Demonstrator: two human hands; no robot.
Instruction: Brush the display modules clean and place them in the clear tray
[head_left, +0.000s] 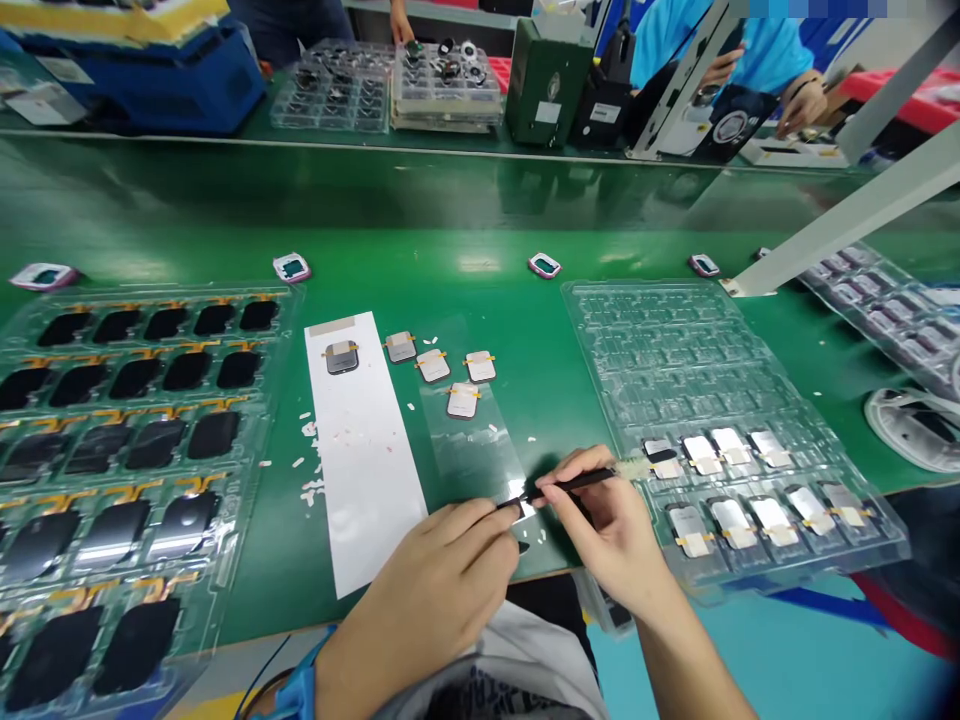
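Note:
My right hand (619, 535) grips a slim black pen-like tool (592, 478) with pale wrapping near its rear end. Its tip points left, meeting the fingers of my left hand (450, 570) at the table's front edge. My left fingers are closed around a small part, mostly hidden by them. Ahead lies a clear film sheet (469, 455), with several small square screen modules (463, 400) with orange tabs on and beside it. Left of that is a white paper strip (367, 480) bearing one grey module (343, 357) and small scraps.
A clear tray (259, 440) of black screens stands left. Another clear tray (630, 370) at right holds silver modules in its front rows. Small white scraps (310, 430) litter the green table. Pink-edged watch cases (291, 267) line the back; a slanted post (847, 215) rises right.

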